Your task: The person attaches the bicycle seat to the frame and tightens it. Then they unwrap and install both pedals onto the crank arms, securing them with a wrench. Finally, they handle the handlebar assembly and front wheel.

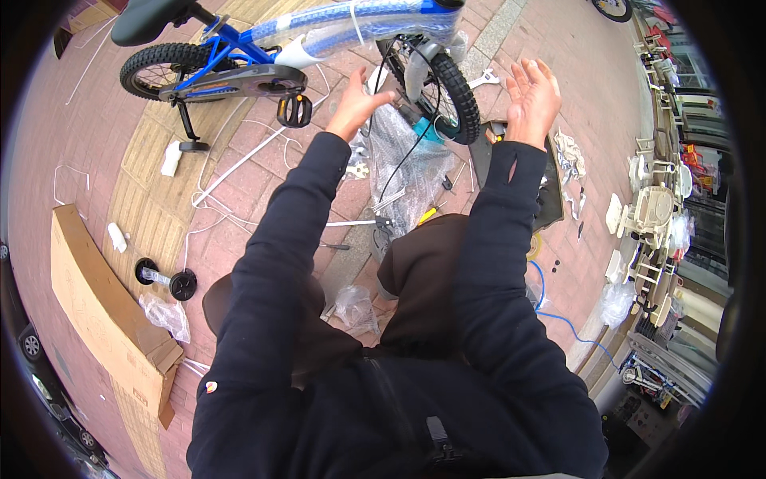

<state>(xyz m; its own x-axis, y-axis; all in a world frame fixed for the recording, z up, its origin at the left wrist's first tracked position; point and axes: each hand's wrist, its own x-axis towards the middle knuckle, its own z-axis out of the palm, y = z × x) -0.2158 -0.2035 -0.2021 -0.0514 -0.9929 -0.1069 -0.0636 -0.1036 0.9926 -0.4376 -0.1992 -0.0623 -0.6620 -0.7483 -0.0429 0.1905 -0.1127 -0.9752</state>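
A small blue bicycle (233,41) stands in front of me, its frame tube partly covered in bubble wrap. My left hand (356,105) is raised near the front wheel (459,100), thumb spread from the fingers, holding nothing. To the right of that wheel my right hand (531,97) is held up, palm showing and fingers stretched out. Black cables (411,148) loop down between my hands. Below them lies a clear sheet of bubble wrap (403,164). One open-end wrench (483,78) lies beyond the wheel, another wrench (357,170) below my left hand.
A dark tool case (549,199) lies under my right forearm. By my knees is a yellow-handled tool (428,215). Leftward are small black wheels (183,285), a cardboard box (108,311) and loose white strapping (231,180). Stacked chairs (653,209) line the right side.
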